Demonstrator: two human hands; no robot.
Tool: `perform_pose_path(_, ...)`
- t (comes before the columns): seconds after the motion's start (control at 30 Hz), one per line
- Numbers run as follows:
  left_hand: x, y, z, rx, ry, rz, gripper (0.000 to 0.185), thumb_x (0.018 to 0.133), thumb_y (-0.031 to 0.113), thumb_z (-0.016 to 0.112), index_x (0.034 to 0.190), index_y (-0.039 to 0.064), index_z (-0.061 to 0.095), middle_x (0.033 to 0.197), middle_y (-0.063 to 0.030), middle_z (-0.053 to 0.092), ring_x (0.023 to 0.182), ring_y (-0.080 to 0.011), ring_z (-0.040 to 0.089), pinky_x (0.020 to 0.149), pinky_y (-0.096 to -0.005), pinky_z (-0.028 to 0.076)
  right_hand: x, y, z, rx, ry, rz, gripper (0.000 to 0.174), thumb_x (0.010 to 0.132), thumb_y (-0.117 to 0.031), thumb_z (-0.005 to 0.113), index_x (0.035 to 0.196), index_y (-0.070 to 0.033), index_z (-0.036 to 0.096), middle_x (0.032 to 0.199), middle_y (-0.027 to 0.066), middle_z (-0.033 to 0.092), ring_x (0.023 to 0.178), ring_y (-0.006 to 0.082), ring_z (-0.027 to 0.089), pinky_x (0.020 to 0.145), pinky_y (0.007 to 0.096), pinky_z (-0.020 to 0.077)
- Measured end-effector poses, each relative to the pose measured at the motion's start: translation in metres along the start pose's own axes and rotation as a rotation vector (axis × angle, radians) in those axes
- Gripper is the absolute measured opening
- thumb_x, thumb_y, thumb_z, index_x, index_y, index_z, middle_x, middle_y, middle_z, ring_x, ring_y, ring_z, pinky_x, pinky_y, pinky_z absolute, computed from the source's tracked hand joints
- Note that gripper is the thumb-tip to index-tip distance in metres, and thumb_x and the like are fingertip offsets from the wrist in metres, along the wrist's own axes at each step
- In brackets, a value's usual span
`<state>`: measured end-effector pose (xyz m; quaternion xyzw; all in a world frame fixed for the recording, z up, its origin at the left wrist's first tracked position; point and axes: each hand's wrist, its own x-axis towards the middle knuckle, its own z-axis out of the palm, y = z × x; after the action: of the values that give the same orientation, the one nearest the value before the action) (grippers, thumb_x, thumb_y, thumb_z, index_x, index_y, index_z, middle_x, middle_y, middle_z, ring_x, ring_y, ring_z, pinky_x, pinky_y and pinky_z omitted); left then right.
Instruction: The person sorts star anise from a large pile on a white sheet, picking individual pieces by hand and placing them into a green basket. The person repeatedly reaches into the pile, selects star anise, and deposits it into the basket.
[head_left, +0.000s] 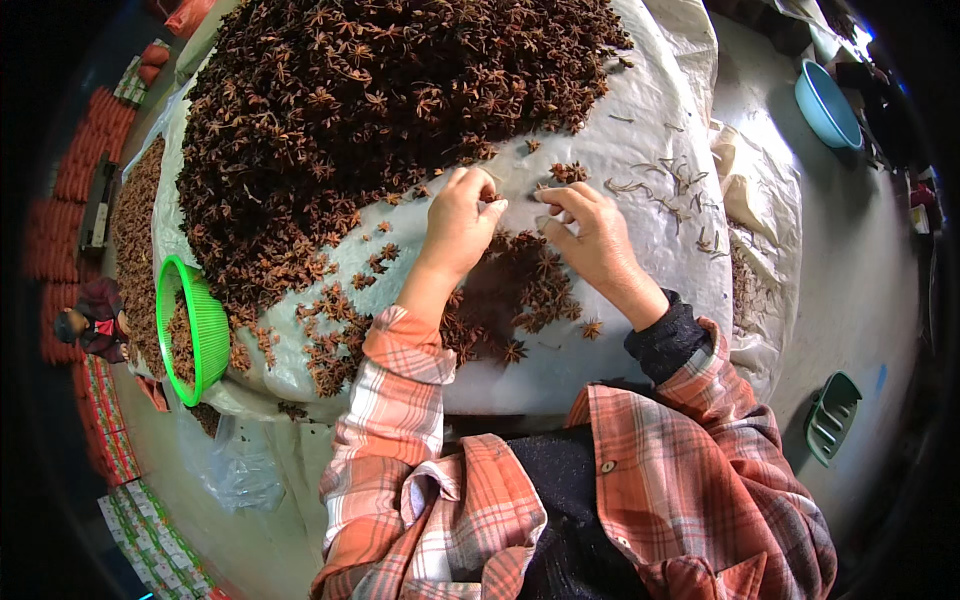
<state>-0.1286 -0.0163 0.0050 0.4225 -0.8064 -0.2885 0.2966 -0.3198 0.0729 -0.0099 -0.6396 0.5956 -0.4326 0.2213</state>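
Observation:
A large heap of dried star anise covers the far part of a table spread with pale plastic sheeting. My left hand is just beyond the loose pods, its thumb and forefinger closed on a small piece of star anise. To its right, my right hand has its fingers bent, thumb a little apart from the forefinger; whether anything is between them cannot be told. A few pods lie beyond the right fingertips. More loose star anise lies beneath and between my forearms.
A green plastic basket holding small pieces tilts at the table's left edge. Thin stems are scattered at the right. A person is at the far left near stacked red sacks. A blue basin and a green plastic scoop-like item lie right.

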Motion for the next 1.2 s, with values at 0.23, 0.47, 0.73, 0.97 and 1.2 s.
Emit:
perform_pose_path(0.23,-0.071,0.034,-0.010,-0.761,0.038,-0.255,0.014,0.092,0.008,0.072,0.091,0.004,0.058,0.079,0.0048,0.055,0.074,-0.0041,0.050,0.068,-0.0221,0.045,-0.014,-0.046,0.011,0.059,-0.309,-0.096,0.017,0.079,-0.013,0.071,0.091,-0.002,0.065,0.085,0.0143,0.067,0.082,0.0374,0.065,0.071,0.0441,0.0518)
perform_pose_path(0.47,-0.097,0.039,-0.042,0.144,-0.043,-0.151,0.019,0.083,0.010,0.074,0.099,0.006,0.064,0.090,-0.0085,0.055,0.083,-0.0253,0.057,0.074,-0.0380,0.047,-0.009,-0.050,-0.052,-0.848,0.066,-0.261,0.006,0.081,-0.015,0.069,0.087,-0.016,0.069,0.077,0.0002,0.059,0.076,0.0196,0.058,0.084,0.0388,0.0428)
perform_pose_path(0.73,-0.040,0.010,0.009,0.421,0.043,0.156,0.019,0.080,0.002,0.065,0.098,0.006,0.062,0.105,-0.0087,0.057,0.105,-0.0309,0.052,0.085,-0.0452,0.042,0.024,0.005,0.010,-0.453,-0.229,-0.304,0.017,0.080,-0.021,0.071,0.096,-0.017,0.074,0.091,0.0020,0.064,0.096,0.0226,0.059,0.089,0.0391,0.0399)
perform_pose_path(0.97,-0.056,0.021,-0.001,0.320,0.042,0.166,0.020,0.085,0.005,0.065,0.103,0.005,0.057,0.097,-0.0113,0.061,0.096,-0.0320,0.057,0.084,-0.0454,0.043,0.007,-0.027,-0.001,-0.516,-0.286,-0.304,0.006,0.081,-0.014,0.064,0.082,-0.008,0.063,0.088,0.0069,0.061,0.092,0.0267,0.058,0.086,0.0390,0.0406)
perform_pose_path(1.2,-0.072,0.018,-0.035,0.470,0.101,0.002,0.032,0.082,0.025,0.077,0.103,0.004,0.064,0.101,-0.0103,0.057,0.099,-0.0277,0.053,0.087,-0.0423,0.042,-0.006,-0.021,-0.053,-0.751,0.086,-0.087,0.023,0.080,-0.012,0.071,0.103,-0.014,0.069,0.098,0.0050,0.063,0.097,0.0238,0.060,0.090,0.0416,0.0420)
